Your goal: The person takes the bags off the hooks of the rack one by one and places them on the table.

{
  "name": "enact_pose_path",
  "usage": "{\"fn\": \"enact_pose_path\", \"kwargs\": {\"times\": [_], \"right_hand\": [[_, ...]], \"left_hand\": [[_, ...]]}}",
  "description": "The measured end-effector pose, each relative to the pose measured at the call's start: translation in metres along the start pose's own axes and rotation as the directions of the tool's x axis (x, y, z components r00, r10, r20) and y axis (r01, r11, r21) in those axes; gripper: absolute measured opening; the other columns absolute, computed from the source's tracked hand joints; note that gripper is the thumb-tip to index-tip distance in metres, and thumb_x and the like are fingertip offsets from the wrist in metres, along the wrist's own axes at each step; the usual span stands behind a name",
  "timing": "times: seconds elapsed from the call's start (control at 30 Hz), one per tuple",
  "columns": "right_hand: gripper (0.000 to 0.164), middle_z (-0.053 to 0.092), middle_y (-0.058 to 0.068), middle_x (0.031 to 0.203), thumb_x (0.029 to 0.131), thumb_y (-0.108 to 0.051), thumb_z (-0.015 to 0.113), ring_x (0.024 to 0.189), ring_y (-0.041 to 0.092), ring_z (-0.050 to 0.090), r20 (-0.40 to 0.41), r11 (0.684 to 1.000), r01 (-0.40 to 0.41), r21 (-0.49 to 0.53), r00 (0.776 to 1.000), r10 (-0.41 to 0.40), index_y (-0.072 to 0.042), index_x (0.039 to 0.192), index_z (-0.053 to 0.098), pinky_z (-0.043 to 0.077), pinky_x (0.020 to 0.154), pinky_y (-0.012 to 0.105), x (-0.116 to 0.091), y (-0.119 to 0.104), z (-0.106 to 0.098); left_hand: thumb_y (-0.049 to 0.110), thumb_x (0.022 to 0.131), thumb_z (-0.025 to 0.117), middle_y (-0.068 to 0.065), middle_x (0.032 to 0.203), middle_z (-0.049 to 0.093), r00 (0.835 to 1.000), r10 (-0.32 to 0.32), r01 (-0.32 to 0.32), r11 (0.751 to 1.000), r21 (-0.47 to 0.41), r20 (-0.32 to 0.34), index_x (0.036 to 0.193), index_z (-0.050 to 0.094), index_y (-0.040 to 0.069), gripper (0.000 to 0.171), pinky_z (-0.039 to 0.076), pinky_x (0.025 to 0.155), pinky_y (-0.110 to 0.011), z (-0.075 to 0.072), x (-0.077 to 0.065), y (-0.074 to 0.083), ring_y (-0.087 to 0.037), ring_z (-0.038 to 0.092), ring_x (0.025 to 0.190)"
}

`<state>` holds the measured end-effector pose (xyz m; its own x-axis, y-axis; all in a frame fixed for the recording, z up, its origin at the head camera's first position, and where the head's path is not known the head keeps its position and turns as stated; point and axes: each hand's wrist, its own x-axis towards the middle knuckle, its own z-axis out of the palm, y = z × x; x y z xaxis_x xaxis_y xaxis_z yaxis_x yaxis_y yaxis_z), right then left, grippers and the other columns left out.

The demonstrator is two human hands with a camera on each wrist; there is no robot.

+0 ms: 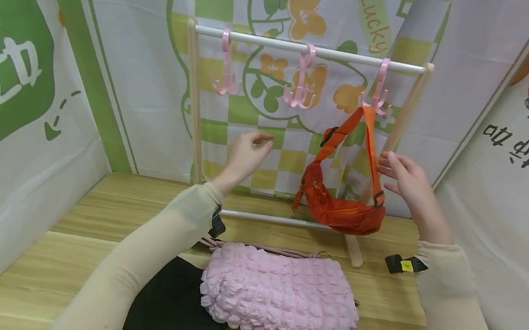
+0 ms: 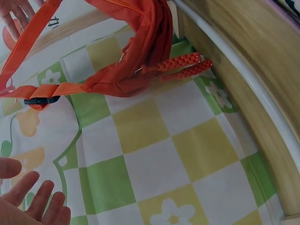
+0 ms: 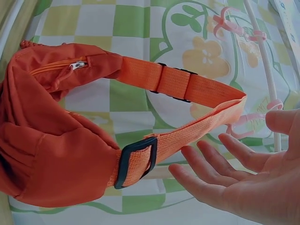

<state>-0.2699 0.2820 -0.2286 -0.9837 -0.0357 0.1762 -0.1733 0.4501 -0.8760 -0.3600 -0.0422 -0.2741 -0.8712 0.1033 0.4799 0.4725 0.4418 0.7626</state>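
An orange-red belt bag (image 1: 338, 212) hangs by its strap from the right-hand pink hook (image 1: 377, 93). To its right, my right hand (image 1: 410, 191) is held up beside the strap, fingers extended. In the right wrist view, the fingertips of this hand (image 3: 243, 178) are close to the strap (image 3: 206, 124); whether they touch it I cannot tell. My left hand (image 1: 248, 157) hovers left of the bag, holding nothing, its fingers loosely bent. The left wrist view has that hand (image 2: 35, 206) at the lower left, apart from the bag (image 2: 140, 51) and its braided zipper pulls (image 2: 183, 64).
Two more pink hooks (image 1: 226, 72) (image 1: 301, 84) hang on the rack's metal bar (image 1: 270, 40). On the wooden table (image 1: 86, 242), a puffy pink bag (image 1: 280, 293) partly overlaps a flat black rounded item (image 1: 172, 308). A wooden foot (image 1: 354, 251) of the rack stands behind it.
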Motion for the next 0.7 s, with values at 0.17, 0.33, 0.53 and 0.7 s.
{"fn": "enact_pose_path", "kwargs": {"times": [0.17, 0.33, 0.53, 0.7], "right_hand": [[0.072, 0.035, 0.024, 0.148, 0.097, -0.055, 0.031, 0.136, 0.035, 0.037, -0.011, 1.0, -0.004, -0.001, 1.0, 0.004, -0.003, 0.146, 0.03, 0.035, 0.107, 0.054, 0.002, -0.004, -0.001], [0.072, 0.035, 0.024, 0.147, 0.097, -0.055, 0.031, 0.135, 0.034, 0.037, -0.011, 1.0, -0.002, 0.001, 1.0, 0.002, -0.003, 0.146, 0.031, 0.034, 0.108, 0.054, 0.005, -0.008, -0.001], [0.07, 0.035, 0.025, 0.147, 0.098, -0.054, 0.03, 0.135, 0.036, 0.037, -0.012, 1.0, 0.007, -0.004, 1.0, -0.007, -0.003, 0.146, 0.032, 0.034, 0.107, 0.055, 0.007, -0.011, -0.002], [0.072, 0.036, 0.025, 0.146, 0.096, -0.057, 0.032, 0.135, 0.034, 0.038, -0.023, 1.0, 0.008, -0.01, 1.0, -0.008, -0.004, 0.145, 0.034, 0.035, 0.107, 0.053, 0.006, -0.012, -0.002]], "left_hand": [[0.02, 0.091, 0.059, -0.006, 0.123, 0.064, 1.0, -0.006, 0.006, 1.0, 0.0, 0.002, 0.118, 0.065, 0.009, 0.029, 0.043, 0.1, -0.041, 0.005, 0.005, 0.004, -0.024, 0.055, 0.116], [0.021, 0.092, 0.059, -0.005, 0.123, 0.064, 1.0, -0.003, 0.003, 1.0, 0.012, 0.0, 0.118, 0.065, 0.01, 0.029, 0.043, 0.1, -0.04, 0.008, 0.01, 0.007, -0.025, 0.055, 0.117], [0.022, 0.092, 0.059, -0.005, 0.123, 0.064, 1.0, 0.005, -0.005, 1.0, 0.011, -0.001, 0.117, 0.065, 0.011, 0.029, 0.043, 0.099, -0.038, 0.012, 0.015, 0.012, -0.024, 0.055, 0.115], [0.019, 0.091, 0.06, -0.006, 0.122, 0.065, 1.0, 0.026, -0.026, 1.0, 0.008, -0.018, 0.116, 0.066, 0.009, 0.028, 0.044, 0.098, -0.037, 0.017, 0.02, 0.014, -0.024, 0.057, 0.113]]}}
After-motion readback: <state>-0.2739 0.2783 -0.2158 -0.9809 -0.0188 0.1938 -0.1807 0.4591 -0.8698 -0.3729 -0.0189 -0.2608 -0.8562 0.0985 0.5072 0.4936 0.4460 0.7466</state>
